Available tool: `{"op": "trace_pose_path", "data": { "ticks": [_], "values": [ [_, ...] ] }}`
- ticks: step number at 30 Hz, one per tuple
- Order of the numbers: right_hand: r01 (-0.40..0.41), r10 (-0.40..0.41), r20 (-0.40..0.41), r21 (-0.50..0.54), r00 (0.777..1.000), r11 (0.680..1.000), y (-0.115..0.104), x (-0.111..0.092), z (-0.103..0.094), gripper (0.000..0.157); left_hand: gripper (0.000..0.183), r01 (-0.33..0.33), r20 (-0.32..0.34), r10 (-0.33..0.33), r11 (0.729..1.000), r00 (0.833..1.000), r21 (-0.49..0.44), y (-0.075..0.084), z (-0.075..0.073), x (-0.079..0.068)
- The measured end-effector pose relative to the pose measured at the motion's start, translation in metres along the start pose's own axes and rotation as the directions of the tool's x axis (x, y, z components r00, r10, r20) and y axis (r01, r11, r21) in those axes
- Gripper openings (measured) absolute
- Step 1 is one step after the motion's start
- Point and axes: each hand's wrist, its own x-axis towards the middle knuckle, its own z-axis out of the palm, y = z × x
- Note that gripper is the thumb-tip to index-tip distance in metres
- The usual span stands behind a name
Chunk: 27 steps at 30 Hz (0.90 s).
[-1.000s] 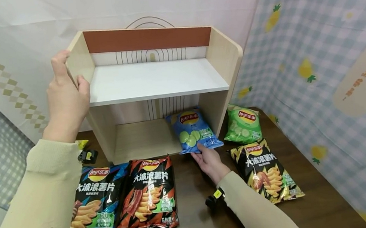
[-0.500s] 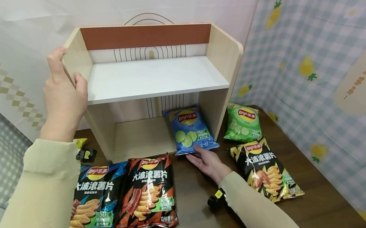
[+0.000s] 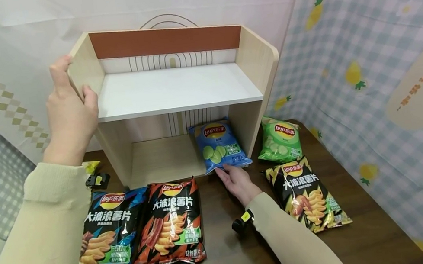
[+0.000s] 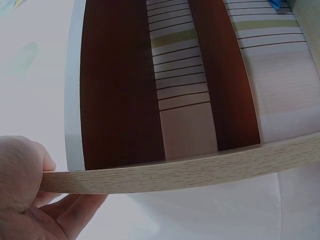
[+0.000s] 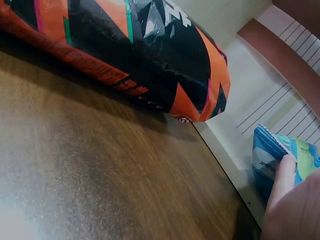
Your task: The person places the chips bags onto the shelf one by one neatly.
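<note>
My left hand (image 3: 70,115) grips the upper left side panel of a small wooden shelf (image 3: 181,109); in the left wrist view, the panel's edge (image 4: 185,172) runs between thumb and fingers. A blue bag of chips (image 3: 218,142) leans back in the lower compartment, by its right wall. My right hand (image 3: 238,183) pinches the bag's lower front edge, thumb on top and fingers partly hidden below. The right wrist view has a finger (image 5: 283,180) against the crimped end of the blue bag.
A black-and-blue bag of chips (image 3: 107,235) and a black-and-red one (image 3: 171,223) lie before the shelf's left half. On the right are a green bag (image 3: 281,141) and a black-and-yellow one (image 3: 306,195). Patterned cloth walls stand behind and beside the dark table (image 3: 367,223).
The blue bag has slid slightly further back into the lower compartment, and my right hand has moved forward with it. My left hand keeps its grip on the side panel.
</note>
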Motion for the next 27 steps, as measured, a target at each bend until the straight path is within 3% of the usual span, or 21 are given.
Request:
{"op": "trace_pose_path", "data": {
  "ticks": [7,11,17,21,25,27],
  "values": [
    [0.006,-0.009,-0.032,-0.087,0.999,0.996,0.004,-0.001,-0.001,0.051,0.051,-0.012,-0.018,0.011,1.0,1.0,-0.011,0.0,-0.001,-0.001],
    [0.009,-0.009,0.003,-0.179,1.0,0.984,0.006,-0.008,-0.006,0.049,0.052,-0.002,-0.01,0.001,1.0,1.0,-0.005,0.001,-0.001,-0.001],
    [0.009,0.034,0.103,-0.391,0.994,0.92,0.001,-0.031,-0.021,0.059,0.052,0.005,0.008,-0.005,1.0,1.0,0.002,0.001,-0.002,0.0],
    [0.058,0.009,0.116,-0.563,0.993,0.825,-0.008,-0.046,-0.027,0.067,0.052,-0.005,0.013,0.005,1.0,1.0,0.001,0.0,-0.002,0.0],
    [0.159,-0.06,0.16,-0.73,0.985,0.664,-0.021,-0.058,-0.031,0.071,0.052,-0.018,0.0,0.018,1.0,1.0,0.0,0.0,-0.003,0.0],
    [0.217,-0.096,0.197,-0.794,0.976,0.568,-0.03,-0.064,-0.032,0.073,0.052,-0.019,-0.001,0.019,1.0,1.0,0.001,0.001,-0.003,0.0]
  ]
}}
